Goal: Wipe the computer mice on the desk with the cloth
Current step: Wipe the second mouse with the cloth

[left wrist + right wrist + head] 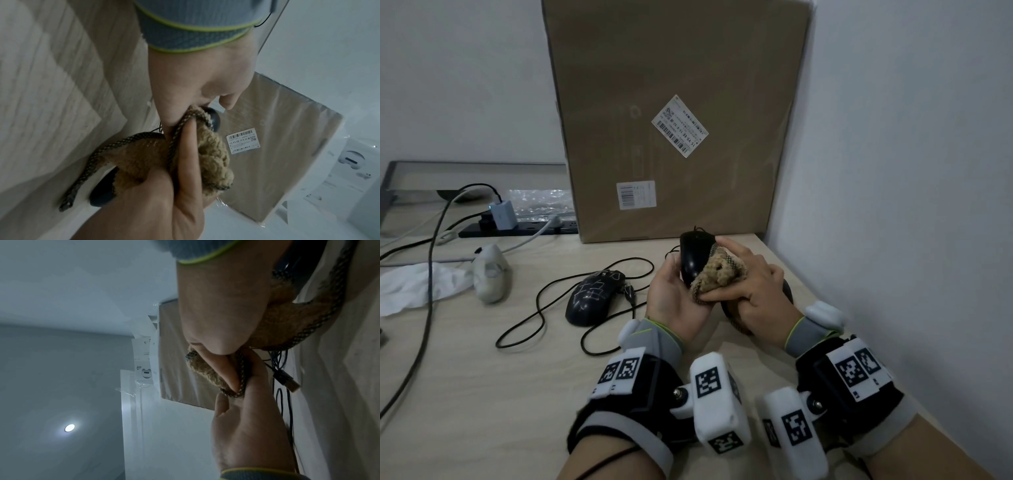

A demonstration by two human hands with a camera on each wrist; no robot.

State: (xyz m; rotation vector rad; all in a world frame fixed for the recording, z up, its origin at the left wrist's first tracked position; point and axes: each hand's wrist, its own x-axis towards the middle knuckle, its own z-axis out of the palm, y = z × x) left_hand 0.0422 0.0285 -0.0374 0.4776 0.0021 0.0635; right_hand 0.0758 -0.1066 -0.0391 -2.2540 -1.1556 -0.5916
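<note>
So that its shell faces up, the left hand [674, 301] cradles the black mouse [693, 257], fingers curled round it. At three o'clock, the right hand [751, 291] pinches the tan cloth [717, 274] against it for wiping.

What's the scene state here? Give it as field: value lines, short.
left hand: holds the black mouse up off the desk
right hand: presses the tan cloth against that mouse, fingers curled into the cloth
second mouse: dark with pale markings, lying on the desk left of the hands, untouched
white mouse: further left on the desk
behind: cardboard box upright against the wall
</note>
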